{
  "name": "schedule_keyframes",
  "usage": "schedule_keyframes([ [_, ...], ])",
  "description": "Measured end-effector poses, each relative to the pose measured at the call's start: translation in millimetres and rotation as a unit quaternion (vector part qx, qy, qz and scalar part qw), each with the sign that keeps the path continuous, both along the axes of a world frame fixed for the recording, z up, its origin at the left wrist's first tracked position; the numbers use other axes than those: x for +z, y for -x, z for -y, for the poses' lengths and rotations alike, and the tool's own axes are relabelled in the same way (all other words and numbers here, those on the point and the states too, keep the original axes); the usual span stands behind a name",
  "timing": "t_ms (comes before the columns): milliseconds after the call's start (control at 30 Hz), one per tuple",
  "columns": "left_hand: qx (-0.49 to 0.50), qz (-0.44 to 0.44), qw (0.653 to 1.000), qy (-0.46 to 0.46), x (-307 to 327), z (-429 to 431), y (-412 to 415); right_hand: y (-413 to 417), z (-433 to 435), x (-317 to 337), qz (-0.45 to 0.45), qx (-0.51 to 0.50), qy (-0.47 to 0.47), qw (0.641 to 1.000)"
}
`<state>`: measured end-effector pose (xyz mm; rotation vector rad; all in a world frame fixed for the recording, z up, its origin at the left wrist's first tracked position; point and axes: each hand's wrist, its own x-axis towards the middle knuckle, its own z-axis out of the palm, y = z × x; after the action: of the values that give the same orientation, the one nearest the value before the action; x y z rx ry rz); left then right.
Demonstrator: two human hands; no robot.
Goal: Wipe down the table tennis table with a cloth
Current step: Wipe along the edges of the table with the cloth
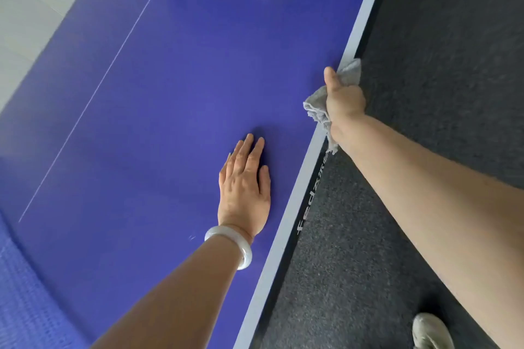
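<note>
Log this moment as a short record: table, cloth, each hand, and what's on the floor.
table: blue top, white border, thin white line
cloth: grey, bunched, over the table's side edge
left hand: flat on the top, fingers straight, pale bangle on wrist
right hand: grips the cloth at the edge
floor: dark carpet, one light shoe

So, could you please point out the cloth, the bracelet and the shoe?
cloth (317, 109): head view, bunched lower fold.
bracelet (246, 256): head view, outer rim.
shoe (428, 331): head view, toe.
</note>
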<state>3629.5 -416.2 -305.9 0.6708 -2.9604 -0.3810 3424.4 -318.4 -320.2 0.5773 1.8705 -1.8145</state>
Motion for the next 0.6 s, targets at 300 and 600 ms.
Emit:
schedule_keyframes([
  [300,0.004,0.011,1.0,0.004,1,-1,0,-139,4,-14,0.0,-0.073,0.091,0.993],
  [600,0.006,0.017,1.0,0.008,-1,0,1,-49,-4,-6,0.015,-0.037,0.108,0.993],
])
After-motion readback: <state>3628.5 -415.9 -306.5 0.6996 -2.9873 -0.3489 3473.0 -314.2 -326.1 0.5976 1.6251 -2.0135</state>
